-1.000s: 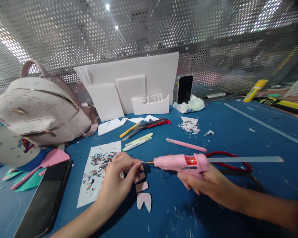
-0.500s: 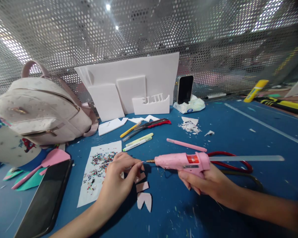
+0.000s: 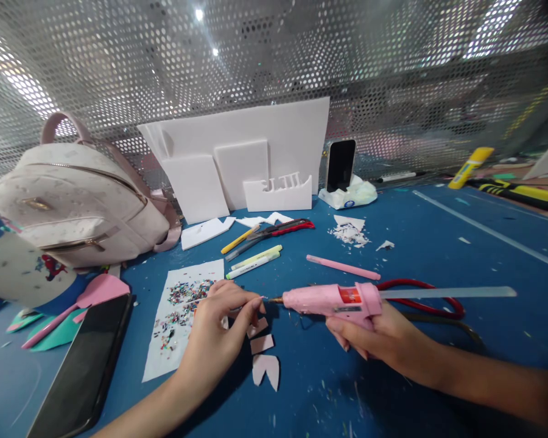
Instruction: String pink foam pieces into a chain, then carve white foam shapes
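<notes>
My right hand [image 3: 383,340] grips a pink hot glue gun [image 3: 333,300] with a clear glue stick [image 3: 447,292] sticking out of its back. The gun's metal nozzle points left, right at the fingertips of my left hand [image 3: 219,328]. That hand is pinched shut on something small that I cannot make out. Under and beside it lie small pale pink cut-out pieces [image 3: 265,365] on the blue table [image 3: 438,243]. A white sheet strewn with glitter bits [image 3: 182,310] lies just left of my left hand.
A pale backpack [image 3: 77,194] stands at the back left, with a black phone [image 3: 82,365] in front of it. White foam boards [image 3: 242,158] lean on the perforated metal wall. Pens, red-handled scissors [image 3: 283,229], a pink stick [image 3: 342,266] and a red cord [image 3: 420,292] lie mid-table.
The glue gun drew back slightly to the right, then returned left so its nozzle is at my left fingertips again. My left hand has stayed pinched in place.
</notes>
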Demonstrator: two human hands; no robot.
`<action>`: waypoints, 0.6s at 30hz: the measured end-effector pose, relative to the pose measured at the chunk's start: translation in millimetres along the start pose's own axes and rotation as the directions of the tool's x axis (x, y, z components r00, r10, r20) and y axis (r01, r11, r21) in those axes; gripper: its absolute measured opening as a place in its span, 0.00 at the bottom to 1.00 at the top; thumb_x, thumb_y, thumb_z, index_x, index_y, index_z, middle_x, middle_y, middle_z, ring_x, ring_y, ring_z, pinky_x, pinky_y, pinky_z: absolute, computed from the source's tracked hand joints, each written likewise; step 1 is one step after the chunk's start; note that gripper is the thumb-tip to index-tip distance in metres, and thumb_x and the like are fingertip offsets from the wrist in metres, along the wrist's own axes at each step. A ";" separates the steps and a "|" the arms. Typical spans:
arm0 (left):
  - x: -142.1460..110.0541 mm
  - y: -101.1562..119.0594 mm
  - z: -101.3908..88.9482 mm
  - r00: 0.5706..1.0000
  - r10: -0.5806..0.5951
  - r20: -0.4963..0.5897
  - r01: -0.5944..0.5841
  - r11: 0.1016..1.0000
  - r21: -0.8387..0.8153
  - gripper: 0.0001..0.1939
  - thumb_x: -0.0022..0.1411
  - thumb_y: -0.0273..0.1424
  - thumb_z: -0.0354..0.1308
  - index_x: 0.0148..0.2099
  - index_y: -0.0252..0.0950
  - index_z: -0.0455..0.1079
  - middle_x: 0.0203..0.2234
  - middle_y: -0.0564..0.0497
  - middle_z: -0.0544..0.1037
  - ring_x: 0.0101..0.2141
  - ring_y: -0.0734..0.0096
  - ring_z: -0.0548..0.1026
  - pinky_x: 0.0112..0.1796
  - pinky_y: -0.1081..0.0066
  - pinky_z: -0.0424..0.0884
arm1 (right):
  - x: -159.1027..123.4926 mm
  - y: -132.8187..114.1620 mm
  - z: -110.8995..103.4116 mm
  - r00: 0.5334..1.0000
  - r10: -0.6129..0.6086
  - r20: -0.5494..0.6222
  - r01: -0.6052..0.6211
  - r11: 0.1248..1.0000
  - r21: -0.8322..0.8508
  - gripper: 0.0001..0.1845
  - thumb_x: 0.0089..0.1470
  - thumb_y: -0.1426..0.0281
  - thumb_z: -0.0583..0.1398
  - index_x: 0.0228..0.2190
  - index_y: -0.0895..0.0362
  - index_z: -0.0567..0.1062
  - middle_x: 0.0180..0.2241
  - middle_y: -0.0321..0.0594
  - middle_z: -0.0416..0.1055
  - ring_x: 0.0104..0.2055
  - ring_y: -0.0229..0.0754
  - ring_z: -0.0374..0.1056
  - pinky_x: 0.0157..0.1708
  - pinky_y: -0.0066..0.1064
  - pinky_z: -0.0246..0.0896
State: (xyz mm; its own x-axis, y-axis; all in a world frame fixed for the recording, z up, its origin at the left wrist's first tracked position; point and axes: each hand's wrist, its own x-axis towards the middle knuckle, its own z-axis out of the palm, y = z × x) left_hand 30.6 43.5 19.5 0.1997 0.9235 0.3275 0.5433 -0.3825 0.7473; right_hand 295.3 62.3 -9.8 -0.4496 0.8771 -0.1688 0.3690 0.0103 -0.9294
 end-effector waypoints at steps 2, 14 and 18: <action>-0.7 0.2 0.2 1.000 -0.007 -0.001 0.007 1.000 0.006 0.16 0.70 0.33 0.53 0.29 0.40 0.74 0.20 0.55 0.78 0.28 0.65 0.71 0.41 0.60 0.61 | 0.6 -1.3 -0.1 1.000 -0.017 0.007 0.017 1.000 -0.006 0.25 0.59 0.50 0.59 0.22 0.57 0.70 0.20 0.36 0.66 0.22 0.34 0.60 0.23 0.28 0.55; -0.1 -0.2 2.2 1.000 -0.018 0.019 0.018 1.000 0.009 0.16 0.70 0.34 0.54 0.29 0.40 0.75 0.21 0.54 0.78 0.28 0.65 0.70 0.40 0.61 0.61 | 0.2 -1.4 0.5 0.999 -0.034 0.003 0.034 0.999 0.015 0.26 0.59 0.50 0.59 0.22 0.57 0.70 0.20 0.36 0.66 0.22 0.34 0.59 0.22 0.29 0.55; -0.3 -0.7 2.3 1.000 -0.016 0.021 0.015 1.000 0.011 0.16 0.70 0.33 0.53 0.29 0.41 0.75 0.21 0.54 0.78 0.28 0.65 0.70 0.41 0.60 0.61 | 0.8 -2.5 0.4 0.999 -0.042 0.002 0.042 0.999 0.019 0.25 0.59 0.50 0.59 0.21 0.57 0.69 0.19 0.34 0.64 0.21 0.34 0.58 0.22 0.28 0.54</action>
State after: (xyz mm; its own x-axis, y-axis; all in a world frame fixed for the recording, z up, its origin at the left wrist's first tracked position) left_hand 32.1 43.5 17.5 0.2078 0.9298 0.3038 0.5552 -0.3678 0.7460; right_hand 293.7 62.8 -7.8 -0.4663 0.8750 -0.1300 0.3343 0.0383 -0.9417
